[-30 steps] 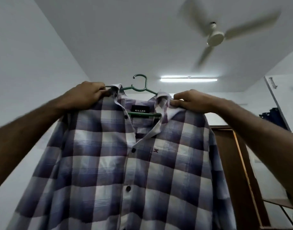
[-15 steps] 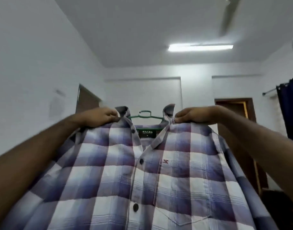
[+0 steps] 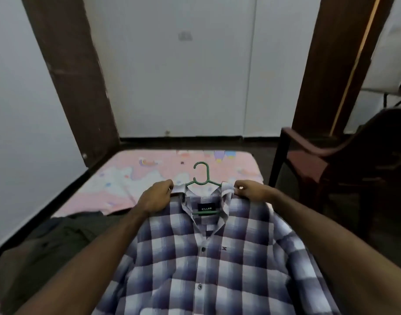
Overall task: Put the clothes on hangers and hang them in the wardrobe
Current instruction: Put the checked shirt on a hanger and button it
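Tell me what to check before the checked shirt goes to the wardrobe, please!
1. Green hanger inside shirt: ok, hook pokes out of the collar.
2. Left hand grip on the shoulder: ok.
3. Right hand grip on the other shoulder: ok.
4. Top button fastened: not ok, collar lies open.
5. Dark clothes on the bed hung: not ok.
6. Wardrobe open and ready: cannot tell, not in view.
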Demonstrator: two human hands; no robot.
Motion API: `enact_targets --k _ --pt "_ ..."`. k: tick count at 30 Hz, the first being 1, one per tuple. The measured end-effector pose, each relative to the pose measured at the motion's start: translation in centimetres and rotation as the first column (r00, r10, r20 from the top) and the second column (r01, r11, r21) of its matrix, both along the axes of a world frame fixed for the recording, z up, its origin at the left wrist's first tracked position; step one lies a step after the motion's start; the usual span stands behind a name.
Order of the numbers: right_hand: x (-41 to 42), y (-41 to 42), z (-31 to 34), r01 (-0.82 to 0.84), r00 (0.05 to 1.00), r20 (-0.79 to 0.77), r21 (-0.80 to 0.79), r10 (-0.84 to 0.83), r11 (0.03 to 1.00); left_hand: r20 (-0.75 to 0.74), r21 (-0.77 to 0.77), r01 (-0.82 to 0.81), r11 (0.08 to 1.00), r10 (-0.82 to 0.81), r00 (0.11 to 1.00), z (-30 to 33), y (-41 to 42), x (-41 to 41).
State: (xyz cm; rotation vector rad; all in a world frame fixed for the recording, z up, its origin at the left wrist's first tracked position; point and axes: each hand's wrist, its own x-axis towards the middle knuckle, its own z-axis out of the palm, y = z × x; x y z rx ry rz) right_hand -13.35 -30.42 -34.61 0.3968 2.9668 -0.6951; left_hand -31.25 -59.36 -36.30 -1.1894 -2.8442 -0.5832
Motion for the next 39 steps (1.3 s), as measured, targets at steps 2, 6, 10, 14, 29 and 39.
enact_targets --k 2,6,10,14,29,39 --pt "-1.8 0.9 -5.2 0.027 0.999 0.037 -0.025 -0.026 0.999 0.055 -0.038 0.005 0.999 -0.003 0.999 -4.2 1.4 -1.4" --pt "-5.4 2.1 -12.5 0.148 0.989 0.034 -0.055 -0.146 0.987 0.117 -0.044 -0.019 0.999 0.024 0.993 -10.1 4.3 -4.2" --pt "-7.3 2.5 -17.3 0.195 0.980 -0.027 0.005 -0.195 0.981 0.036 -0.062 -0.072 0.995 0.074 0.997 -15.7 5.7 -6.3" --pt "-7.4 2.3 -20.4 0.231 0.960 -0.189 0.112 -0.207 0.967 -0.072 -0.008 -0.140 0.990 0.139 0.988 -19.7 6.0 -6.3" --pt "-2.8 -8.8 -16.8 0.471 0.848 -0.014 -0.440 -0.531 0.764 0.414 0.381 -0.153 0.912 -0.020 0.910 -19.5 5.7 4.9" --pt "-1.8 -7.7 -19.9 0.347 0.752 0.106 -0.902 -0.651 0.255 0.385 0.247 -0.400 0.883 0.289 0.877 -18.7 7.1 5.5"
